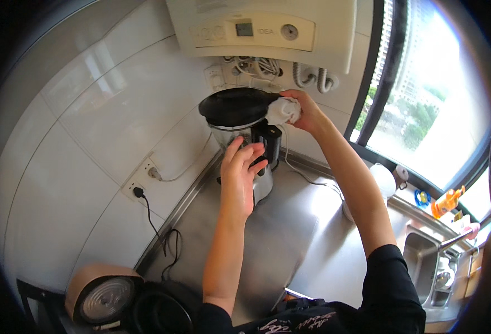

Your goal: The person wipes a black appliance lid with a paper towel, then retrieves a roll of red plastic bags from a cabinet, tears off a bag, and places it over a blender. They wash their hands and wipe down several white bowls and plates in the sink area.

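Note:
A blender with a glass jar (223, 137) and a silver base (263, 186) stands in the counter's back corner. Over the jar's top is a round black lid (235, 107), slightly tilted. My right hand (306, 112) grips the lid's right edge and holds a crumpled white cloth (284, 111) against it. In front of the jar is my left hand (241, 165), raised, fingers apart and slightly bent, with nothing in it. Whether it touches the jar cannot be told. The jar's black handle (271, 140) points right, just below the cloth.
A water heater (266, 46) hangs above the blender, with cables and hoses beneath. Wall sockets (143, 177) with plugged cords are on the left. An open rice cooker (162, 311) sits at lower left. To the right are a white appliance (382, 180), a steel sink (420, 254) and an orange bottle (445, 204).

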{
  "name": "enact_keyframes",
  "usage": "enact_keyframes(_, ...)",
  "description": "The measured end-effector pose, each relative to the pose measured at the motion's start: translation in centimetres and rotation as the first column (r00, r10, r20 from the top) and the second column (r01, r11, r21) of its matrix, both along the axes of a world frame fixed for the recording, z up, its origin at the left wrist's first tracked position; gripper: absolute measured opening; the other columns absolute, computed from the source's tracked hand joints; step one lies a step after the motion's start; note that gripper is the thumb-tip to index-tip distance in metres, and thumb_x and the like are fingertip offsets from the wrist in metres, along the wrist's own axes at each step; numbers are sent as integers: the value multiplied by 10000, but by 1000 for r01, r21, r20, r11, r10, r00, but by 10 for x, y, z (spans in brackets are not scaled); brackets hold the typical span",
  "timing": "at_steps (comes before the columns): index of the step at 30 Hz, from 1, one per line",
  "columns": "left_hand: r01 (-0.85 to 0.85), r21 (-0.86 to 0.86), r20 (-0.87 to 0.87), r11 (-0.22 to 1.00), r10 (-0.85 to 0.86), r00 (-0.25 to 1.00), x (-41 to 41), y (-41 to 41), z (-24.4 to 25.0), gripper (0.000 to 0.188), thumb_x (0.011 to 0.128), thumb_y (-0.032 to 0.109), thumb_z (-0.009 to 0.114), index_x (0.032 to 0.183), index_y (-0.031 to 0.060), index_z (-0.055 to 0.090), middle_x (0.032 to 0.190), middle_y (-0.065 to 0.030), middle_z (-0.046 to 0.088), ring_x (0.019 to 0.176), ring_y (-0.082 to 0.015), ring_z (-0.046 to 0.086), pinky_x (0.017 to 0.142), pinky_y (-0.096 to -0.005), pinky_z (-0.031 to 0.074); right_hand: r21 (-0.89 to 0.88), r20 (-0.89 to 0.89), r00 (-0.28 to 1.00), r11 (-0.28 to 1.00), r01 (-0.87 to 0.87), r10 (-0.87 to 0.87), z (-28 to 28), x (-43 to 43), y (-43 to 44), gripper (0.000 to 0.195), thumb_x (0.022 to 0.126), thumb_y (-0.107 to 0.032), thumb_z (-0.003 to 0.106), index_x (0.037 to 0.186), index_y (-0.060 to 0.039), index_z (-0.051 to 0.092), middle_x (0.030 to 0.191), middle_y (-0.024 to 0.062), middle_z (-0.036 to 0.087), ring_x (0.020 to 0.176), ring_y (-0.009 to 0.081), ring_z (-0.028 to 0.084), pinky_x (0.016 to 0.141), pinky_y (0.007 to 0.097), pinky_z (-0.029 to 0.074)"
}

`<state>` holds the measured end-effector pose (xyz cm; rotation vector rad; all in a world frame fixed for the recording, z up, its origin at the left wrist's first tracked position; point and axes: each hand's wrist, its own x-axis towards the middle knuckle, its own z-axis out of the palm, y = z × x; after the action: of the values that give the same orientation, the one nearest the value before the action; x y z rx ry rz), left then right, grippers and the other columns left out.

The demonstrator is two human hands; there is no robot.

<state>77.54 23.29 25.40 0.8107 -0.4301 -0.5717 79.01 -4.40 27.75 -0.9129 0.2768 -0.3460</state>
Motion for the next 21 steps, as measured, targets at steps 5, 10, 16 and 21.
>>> enact_keyframes(5,-92,24,69,995,90,994,-37,25,-34,441,943,190,553,1341,20,472,1127,-126,628,1084,-216,593,894,-358,476,1,-8,996,996,86,-86,-10,2,9,221,861,-249,710,996,-103,614,879,49,649,755,193,650,547,313,486)
enact_keyframes(10,-114,122,96,986,102,990,-92,29,-65,408,923,205,567,1288,37,496,1108,-103,630,1073,-200,591,887,-342,464,38,12,984,983,179,-179,-14,-62,27,210,888,-279,678,1020,-121,635,920,50,663,814,178,655,570,306,473)
enact_keyframes(16,32,274,130,961,-70,989,-210,31,-103,585,1004,368,547,1490,111,348,1355,-92,519,1204,-284,551,985,-431,469,-122,111,966,962,245,-232,-80,-266,102,279,895,-292,647,1093,-96,630,1015,61,649,970,192,642,765,356,531)
enact_keyframes(21,634,63,-286,770,-595,751,-374,28,-194,542,1075,441,421,1504,120,348,1491,-129,450,1334,-277,481,1099,-461,437,-827,-16,744,427,366,-668,-223,-481,246,446,887,-135,613,1322,-67,540,1185,128,620,1192,292,573,1021,451,409)
